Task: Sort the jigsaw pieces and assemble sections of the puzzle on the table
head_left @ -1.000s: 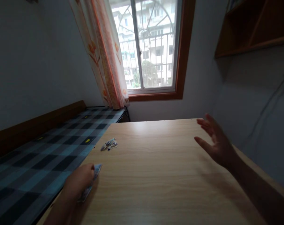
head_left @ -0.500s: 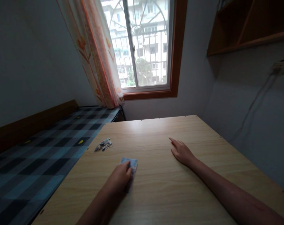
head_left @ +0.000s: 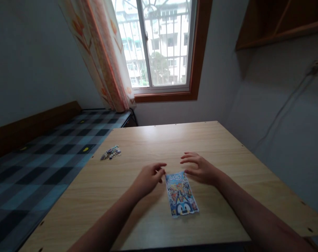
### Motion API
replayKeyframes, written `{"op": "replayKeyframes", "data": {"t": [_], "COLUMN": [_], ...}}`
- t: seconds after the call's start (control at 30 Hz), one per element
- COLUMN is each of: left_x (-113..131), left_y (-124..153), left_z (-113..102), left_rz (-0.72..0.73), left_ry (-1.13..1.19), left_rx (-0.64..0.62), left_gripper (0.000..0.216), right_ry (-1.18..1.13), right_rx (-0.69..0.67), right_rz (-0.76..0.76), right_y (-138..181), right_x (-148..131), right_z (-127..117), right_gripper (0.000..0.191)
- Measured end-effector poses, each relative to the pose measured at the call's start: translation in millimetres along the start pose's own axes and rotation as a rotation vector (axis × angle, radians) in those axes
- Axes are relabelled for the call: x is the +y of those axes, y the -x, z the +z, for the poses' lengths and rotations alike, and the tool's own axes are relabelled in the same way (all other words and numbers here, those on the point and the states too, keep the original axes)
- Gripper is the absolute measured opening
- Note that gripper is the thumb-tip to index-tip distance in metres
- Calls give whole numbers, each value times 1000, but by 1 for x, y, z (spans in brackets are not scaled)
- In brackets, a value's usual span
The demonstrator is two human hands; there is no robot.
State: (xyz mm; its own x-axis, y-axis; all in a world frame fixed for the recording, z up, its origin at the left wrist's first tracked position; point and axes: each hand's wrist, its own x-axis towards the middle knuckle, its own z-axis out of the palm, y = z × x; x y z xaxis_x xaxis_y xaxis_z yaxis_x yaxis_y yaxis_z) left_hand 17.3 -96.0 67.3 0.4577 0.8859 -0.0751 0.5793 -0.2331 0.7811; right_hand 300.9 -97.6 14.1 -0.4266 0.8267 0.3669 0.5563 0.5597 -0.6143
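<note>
2 bare hands frame a colorful printed sheet (head_left: 181, 194) lying flat on a pale wood-grain table (head_left: 148, 143), white lettering across its far end and a blue cartoon face at its near end. the left hand (head_left: 148, 178), fingers loosely curled and thumb slightly parted from the forefinger, is beside the far left corner. the right hand (head_left: 200, 169), fingers spread and holding nothing, has its thumb at the far right corner; whether it touches the sheet cannot be told. a small heap of loose pieces (head_left: 111, 152) sits well apart, near the table's left edge. at left is a bed with a checked cover (head_left: 77, 147); beyond, a floral curtain (head_left: 101, 52) hangs beside a barred window (head_left: 169, 52).
</note>
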Motion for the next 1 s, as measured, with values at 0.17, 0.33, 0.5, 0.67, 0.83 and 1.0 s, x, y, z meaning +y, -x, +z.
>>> {"op": "replayKeyframes", "data": {"t": [0.17, 0.33, 0.5, 0.67, 0.83, 1.0], "left_x": [-76, -173, -220, -222, -213, -194], "left_y": [-22, -33, -48, -66, -75, -82], "left_z": [-111, -184, -205, -205, -193, -168], "left_rz": [64, -54, -108, -89, -63, 8], "left_ry": [-618, -782, -720, -656, -691, -661], "left_rx": [611, 637, 461, 375, 321, 276], "left_gripper": [37, 53, 61, 76, 80, 77], "right_ry": [42, 108, 148, 151, 137, 123], "right_rx": [-192, -310, -338, -358, -382, -405], "right_rz": [-101, -77, -47, -44, -41, -79], "right_y": [0, 1, 0, 0, 0, -1], "right_x": [-29, -50, -54, -53, -53, -56], "right_z": [7, 17, 17, 18, 19, 21], "right_gripper": [37, 32, 37, 33, 37, 39]}}
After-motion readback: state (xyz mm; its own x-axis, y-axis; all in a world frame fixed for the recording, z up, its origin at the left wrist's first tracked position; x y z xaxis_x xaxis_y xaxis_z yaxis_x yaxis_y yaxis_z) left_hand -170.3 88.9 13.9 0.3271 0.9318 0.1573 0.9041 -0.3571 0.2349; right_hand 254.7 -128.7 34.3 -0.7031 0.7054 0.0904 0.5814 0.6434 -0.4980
